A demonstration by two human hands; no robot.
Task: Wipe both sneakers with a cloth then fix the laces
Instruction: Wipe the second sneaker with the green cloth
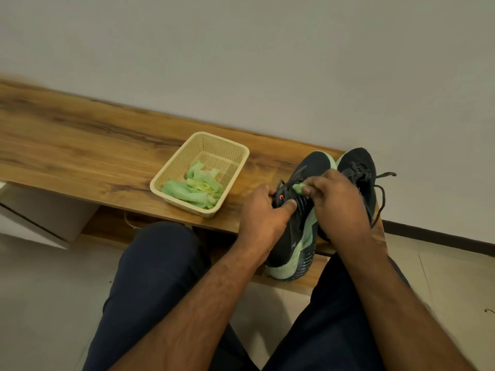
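Over the near sneaker (294, 236), left hand (263, 212) grips it; right-hand fingers (314, 187) pinch green cloth (297, 187).

My long brown wooden bench (80, 145) shows smooth, grained veneer; the cream perforated plastic basket (171, 172) at centre holds crumpled pale-green cloth (192, 187); the dark sneaker (310, 167) looks matt knit.

I sit facing a plain grey wall (267, 49) under soft, even light. A long wood-grain bench (80, 145) runs along it, from far left to near right. A dark skirting strip (439, 238) edges the wall at right. Pale tiles (40, 290) cover the floor, and a white cabinet (34, 210) stands at left.
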